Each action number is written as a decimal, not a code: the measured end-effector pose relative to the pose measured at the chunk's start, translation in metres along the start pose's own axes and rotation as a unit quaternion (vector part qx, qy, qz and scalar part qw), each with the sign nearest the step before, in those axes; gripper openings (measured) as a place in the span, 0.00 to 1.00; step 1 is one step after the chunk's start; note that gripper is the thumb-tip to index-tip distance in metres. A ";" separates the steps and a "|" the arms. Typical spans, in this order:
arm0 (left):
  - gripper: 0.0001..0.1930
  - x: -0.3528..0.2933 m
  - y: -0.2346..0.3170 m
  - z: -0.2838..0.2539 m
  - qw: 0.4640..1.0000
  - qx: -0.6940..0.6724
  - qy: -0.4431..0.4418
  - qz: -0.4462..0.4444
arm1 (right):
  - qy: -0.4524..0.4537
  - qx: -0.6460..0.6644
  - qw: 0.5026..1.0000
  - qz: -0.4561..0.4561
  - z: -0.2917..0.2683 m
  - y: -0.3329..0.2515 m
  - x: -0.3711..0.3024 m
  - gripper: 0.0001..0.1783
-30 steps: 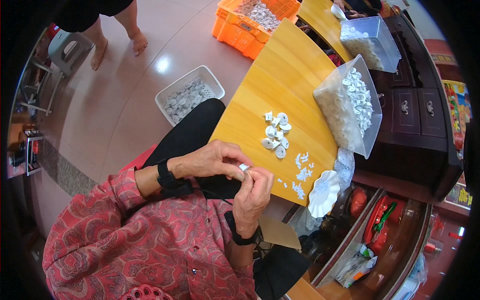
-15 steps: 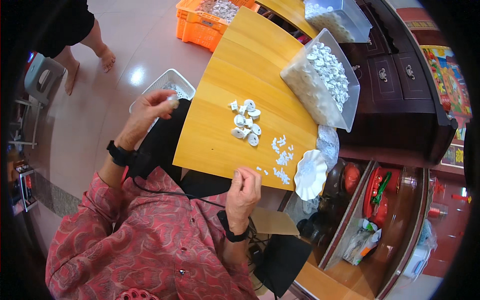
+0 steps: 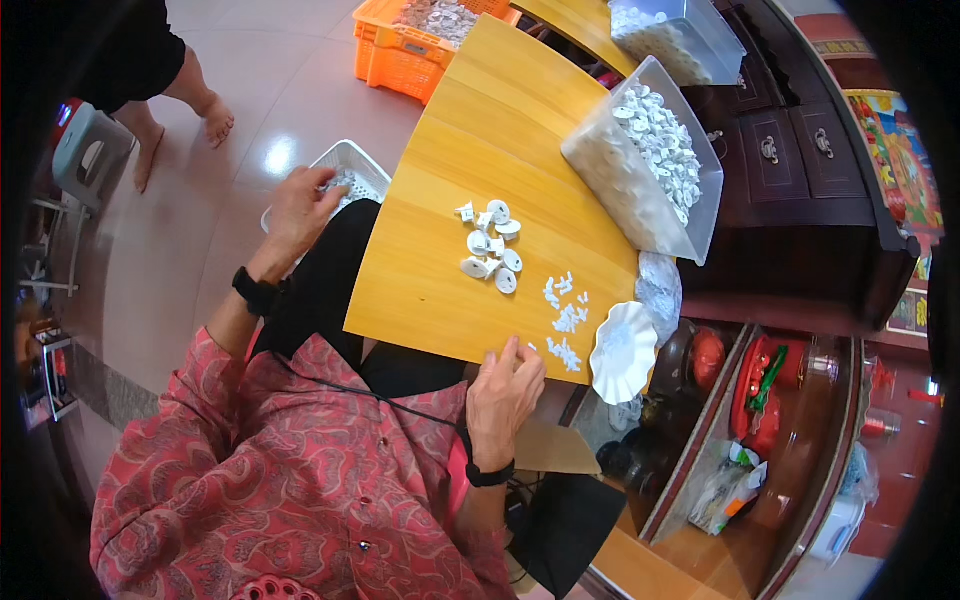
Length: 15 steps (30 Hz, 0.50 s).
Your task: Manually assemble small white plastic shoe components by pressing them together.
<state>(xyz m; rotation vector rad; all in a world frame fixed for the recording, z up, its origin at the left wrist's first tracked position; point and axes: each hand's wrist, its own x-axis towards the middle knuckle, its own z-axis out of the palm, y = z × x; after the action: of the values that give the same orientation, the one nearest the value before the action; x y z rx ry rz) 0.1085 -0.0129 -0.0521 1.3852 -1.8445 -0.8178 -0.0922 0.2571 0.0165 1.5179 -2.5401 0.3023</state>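
Head view: the left hand [image 3: 300, 215], bare and dark-banded at the wrist, is held over the near side of a white rectangular plastic basket [image 3: 366, 165], while the right hand [image 3: 504, 400] is set at the near edge of a yellow wooden table [image 3: 430, 215]. Judged from this, a piece is being put down or let go on the left as small parts are reached for on the right. For a pick-up by the right fingers, a narrow pinch at the tabletop would be called for, since the parts are tiny and lie close together.

The left thumb and forefinger are parted, and nothing can be made out between them; the palm side is turned away. The right fingers are loosely curled, with thumb and fingertips a little apart, and no part is seen gripped.

Just beyond the right fingertips, to their right, small white plastic pegs [image 3: 567, 319] are scattered. Farther ahead of those fingers, round white plastic caps with stems [image 3: 496, 246] are clustered. To their right, past the pegs, a white scalloped dish [image 3: 612, 388] is placed.
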 end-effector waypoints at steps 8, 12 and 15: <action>0.10 -0.029 0.110 0.030 0.939 -0.099 -0.170 0.282 | -0.041 0.037 0.997 -0.055 -0.009 -0.003 -0.008 0.32; 0.09 -0.035 0.119 0.050 0.922 -0.068 -0.238 0.298 | 0.016 0.046 0.998 -0.048 0.005 0.000 -0.016 0.21; 0.08 -0.033 0.119 0.057 0.913 -0.045 -0.258 0.312 | 0.052 0.045 0.996 -0.062 0.006 -0.001 -0.019 0.15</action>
<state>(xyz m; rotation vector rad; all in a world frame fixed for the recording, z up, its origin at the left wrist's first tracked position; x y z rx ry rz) 0.0045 0.0513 0.0069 0.4594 -2.4152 -0.9546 -0.0826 0.2708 0.0067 1.6367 -2.3708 0.4708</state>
